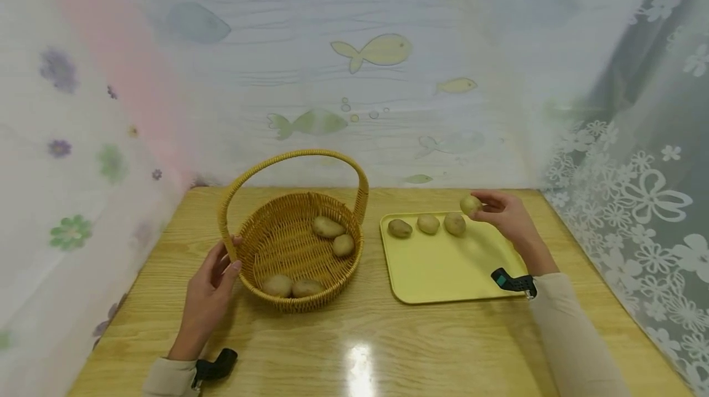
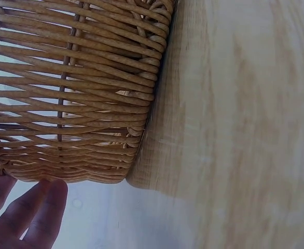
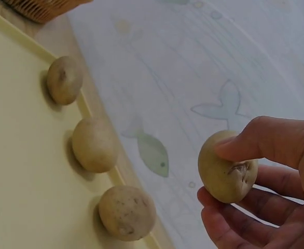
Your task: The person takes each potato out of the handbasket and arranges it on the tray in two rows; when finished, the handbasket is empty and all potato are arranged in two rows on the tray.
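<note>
My right hand [image 1: 506, 215] pinches a potato [image 1: 471, 205] between thumb and fingers, up over the far right part of the yellow tray [image 1: 437, 268]. A scar shows on this potato in the right wrist view, close to the thumb [image 3: 240, 148]. Three more potatoes lie in a row along the tray's far edge: one at left [image 1: 400, 228], a middle one [image 1: 428, 223] and one at right [image 1: 455, 223]. On the left, my left hand [image 1: 210, 286] holds the wicker basket [image 1: 277, 243] at its rim by the handle's foot, thumb in front, fingers behind.
Inside the basket, two potatoes sit at the right, a long one [image 1: 328, 227] and a rounder one [image 1: 343, 245]; two others [image 1: 278, 286] rest at the near side. The tall handle [image 1: 293, 154] arches above. A patterned curtain [image 1: 388, 108] hangs behind the wooden table [image 1: 310, 354].
</note>
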Demonstrator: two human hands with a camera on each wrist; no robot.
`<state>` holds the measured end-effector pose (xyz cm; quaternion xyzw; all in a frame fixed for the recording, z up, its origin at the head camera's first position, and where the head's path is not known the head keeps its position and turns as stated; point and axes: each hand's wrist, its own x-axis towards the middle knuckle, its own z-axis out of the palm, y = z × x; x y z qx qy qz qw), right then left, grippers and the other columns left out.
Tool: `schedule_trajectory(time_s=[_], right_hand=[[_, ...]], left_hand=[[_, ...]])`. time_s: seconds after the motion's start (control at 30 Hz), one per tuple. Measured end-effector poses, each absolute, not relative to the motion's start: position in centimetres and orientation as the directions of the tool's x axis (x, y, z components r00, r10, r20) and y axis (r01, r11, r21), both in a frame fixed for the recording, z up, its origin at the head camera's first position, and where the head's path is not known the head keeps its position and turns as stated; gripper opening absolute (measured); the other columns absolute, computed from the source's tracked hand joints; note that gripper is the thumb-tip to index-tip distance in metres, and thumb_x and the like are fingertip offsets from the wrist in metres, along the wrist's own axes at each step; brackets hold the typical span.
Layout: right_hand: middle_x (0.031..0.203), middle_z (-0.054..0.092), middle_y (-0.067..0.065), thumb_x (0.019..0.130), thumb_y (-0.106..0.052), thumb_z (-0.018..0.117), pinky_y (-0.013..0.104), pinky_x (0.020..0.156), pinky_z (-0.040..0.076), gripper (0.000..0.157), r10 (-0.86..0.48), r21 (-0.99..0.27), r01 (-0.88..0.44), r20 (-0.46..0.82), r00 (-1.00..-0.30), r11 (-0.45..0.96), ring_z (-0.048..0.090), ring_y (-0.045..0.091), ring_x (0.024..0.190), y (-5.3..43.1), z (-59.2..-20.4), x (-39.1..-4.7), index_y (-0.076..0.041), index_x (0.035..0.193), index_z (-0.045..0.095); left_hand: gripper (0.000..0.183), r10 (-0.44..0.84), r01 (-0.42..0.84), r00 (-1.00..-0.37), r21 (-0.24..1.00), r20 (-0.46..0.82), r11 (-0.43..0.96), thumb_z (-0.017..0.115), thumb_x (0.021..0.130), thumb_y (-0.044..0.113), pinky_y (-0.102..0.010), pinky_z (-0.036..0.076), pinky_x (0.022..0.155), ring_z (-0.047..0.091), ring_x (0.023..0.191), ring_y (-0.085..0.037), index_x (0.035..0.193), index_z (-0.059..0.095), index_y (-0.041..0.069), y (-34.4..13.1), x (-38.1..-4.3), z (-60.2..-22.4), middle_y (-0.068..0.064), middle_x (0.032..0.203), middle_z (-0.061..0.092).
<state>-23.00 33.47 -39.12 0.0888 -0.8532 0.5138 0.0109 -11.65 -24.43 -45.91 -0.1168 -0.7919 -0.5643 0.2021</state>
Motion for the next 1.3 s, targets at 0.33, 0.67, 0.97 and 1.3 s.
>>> schedule_trajectory(time_s=[0.33,0.67,0.97,1.3], right_hand=[[0.143,0.055,0.026,0.1,-0.017,0.075,0.016,0.087,0.053,0.06,-0.107,-0.878,-0.117,0.076,-0.991,0.464,0.061,0.001,0.104,34.7,-40.0,-23.1,0.006,0.15,0.051],[0.147,0.051,0.028,0.101,-0.017,0.073,0.026,0.092,0.055,0.061,-0.066,-0.851,-0.069,0.041,-0.997,0.521,0.059,0.014,0.115,35.6,-41.1,-23.6,0.004,0.153,0.047],[0.149,0.048,0.031,0.101,-0.01,0.072,0.014,0.083,0.052,0.06,-0.04,-0.846,-0.046,0.03,-0.999,0.531,0.05,0.046,0.131,35.8,-42.7,-24.4,0.007,0.152,0.046],[0.148,0.048,0.034,0.1,-0.004,0.071,0.015,0.08,0.052,0.058,-0.024,-0.836,-0.031,0.022,-0.999,0.548,0.051,0.05,0.129,36.1,-44.2,-24.7,0.01,0.15,0.047]], left_hand=[[0.05,-0.028,0.427,-0.891,0.856,0.454,0.29,0.054,0.109,0.001,-0.017,0.046,0.103,0.046,0.142,-0.034,0.158,0.044,0.005,-24.2,-11.9,-45.9,-0.014,0.152,0.052],[0.049,-0.034,0.433,-0.887,0.855,0.461,0.285,0.054,0.108,0.0,-0.017,0.046,0.104,0.045,0.141,-0.039,0.156,0.045,0.002,-24.1,-12.0,-45.7,-0.015,0.152,0.052],[0.049,-0.032,0.422,-0.893,0.859,0.45,0.292,0.054,0.109,0.002,-0.017,0.046,0.104,0.045,0.141,-0.039,0.157,0.044,0.005,-24.5,-11.8,-45.7,-0.015,0.152,0.051],[0.049,-0.037,0.412,-0.895,0.857,0.444,0.311,0.054,0.109,0.003,-0.015,0.047,0.102,0.046,0.141,-0.038,0.157,0.044,0.003,-24.6,-11.7,-45.7,-0.015,0.152,0.052]])
